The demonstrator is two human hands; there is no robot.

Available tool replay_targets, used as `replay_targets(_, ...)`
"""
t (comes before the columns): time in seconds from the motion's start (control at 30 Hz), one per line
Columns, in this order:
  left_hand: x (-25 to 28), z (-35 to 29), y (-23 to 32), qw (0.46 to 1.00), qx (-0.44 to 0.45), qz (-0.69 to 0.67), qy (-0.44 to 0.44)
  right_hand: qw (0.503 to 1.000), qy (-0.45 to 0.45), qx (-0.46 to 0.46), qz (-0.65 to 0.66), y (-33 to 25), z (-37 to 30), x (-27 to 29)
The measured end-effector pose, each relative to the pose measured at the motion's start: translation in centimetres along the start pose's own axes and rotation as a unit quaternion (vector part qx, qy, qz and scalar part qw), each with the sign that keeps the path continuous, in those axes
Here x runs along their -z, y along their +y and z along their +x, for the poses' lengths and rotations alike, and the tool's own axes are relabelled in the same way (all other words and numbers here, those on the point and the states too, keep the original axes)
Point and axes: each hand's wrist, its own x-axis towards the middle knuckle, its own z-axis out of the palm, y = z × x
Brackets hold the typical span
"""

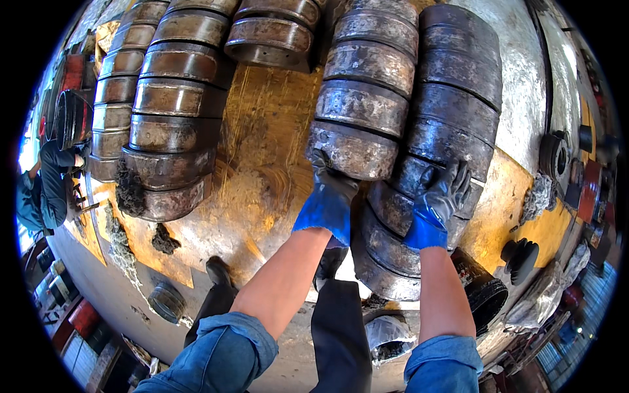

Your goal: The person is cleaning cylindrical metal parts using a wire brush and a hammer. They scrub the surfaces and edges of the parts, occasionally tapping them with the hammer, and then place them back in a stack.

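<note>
My hands wear dark gloves with blue cuffs. My left hand (333, 190) grips the near end of a row of thick metal rings, at the lower left edge of its nearest ring (357, 154); some of its fingers are hidden. My right hand (449, 193) lies with fingers stretched out on the neighbouring row of rings (452, 141) to the right. These rings lie on their sides, pressed one against another, with dull, scuffed grey-brown surfaces. Below and between my hands, several more rings (386, 242) of the right row curve toward my feet.
Two more ring rows (173, 98) lie at the left, and a shorter one (268, 39) at the far middle. Grimy yellow sheeting (262, 137) covers the floor. A dark cylinder (481, 288) lies near my right forearm. Dark rags (131, 190) lie at left; a person (49, 187) is at the far left.
</note>
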Motion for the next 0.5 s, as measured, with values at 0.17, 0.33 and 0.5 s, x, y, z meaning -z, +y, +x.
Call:
replay_targets(0.17,1.0,-0.8,0.2,1.0,0.003,-0.001,0.008,1.0,-0.017,-0.003,-0.017,-0.1,0.1,0.1)
replay_targets(0.33,2.0,-1.3,0.7,1.0,0.001,0.002,0.009,0.999,-0.027,-0.008,-0.032,0.0,0.2,-0.1)
replay_targets(0.5,4.5,-2.3,2.3,1.0,0.018,0.0,0.025,0.999,-0.003,0.014,-0.038,-0.5,0.3,0.2)
